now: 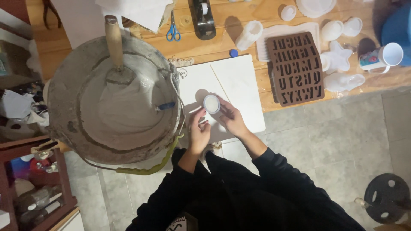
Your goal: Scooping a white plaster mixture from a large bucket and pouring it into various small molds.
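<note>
Round white mould (211, 103) (smooth, filled) sits pinched in right hand (231, 119)'s closed grip.

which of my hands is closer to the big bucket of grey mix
Left. The left hand sits just beside the bucket rim; the right hand is farther out, holding the small white cup.

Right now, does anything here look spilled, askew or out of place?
Nothing looks spilled. The bucket is crusted with dried grey mix, a tool handle standing in it. Both hands, left hand and right hand, hold a small round white mould level.
</note>
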